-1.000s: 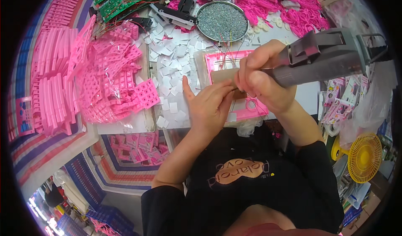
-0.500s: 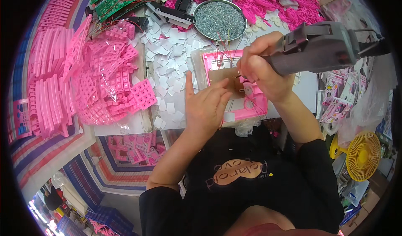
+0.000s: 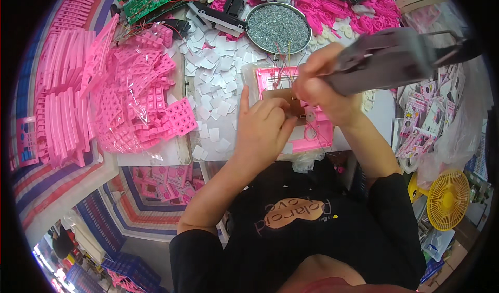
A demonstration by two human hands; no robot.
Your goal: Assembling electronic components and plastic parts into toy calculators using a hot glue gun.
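Observation:
My right hand (image 3: pixel 332 90) is wrapped round the front of a dark grey electric screwdriver (image 3: pixel 387 61), whose body slants up to the right. Its tip is hidden behind my fingers, close over a pink plastic case (image 3: pixel 318 143) lying on the table. A brown board (image 3: pixel 275 93) rests in that case, and thin wires (image 3: pixel 280 74) run out at its far side. My left hand (image 3: pixel 261 129) is over the case's left part, thumb and index fingertips apart at the board, little finger stretched out. No held object shows in it.
Beyond the case stands a round dish of small screws (image 3: pixel 278 28). White square pieces (image 3: pixel 215 93) lie scattered to the left, near bagged pink parts (image 3: pixel 132 100). Green circuit boards (image 3: pixel 156 2) are at the far left, pink straps (image 3: pixel 358 12) at the far right, a yellow fan (image 3: pixel 448 199) at the right.
My left hand has shifted slightly right, and its thumb and index finger have moved apart. The screwdriver's body has swung a little in my right hand, which still grips it.

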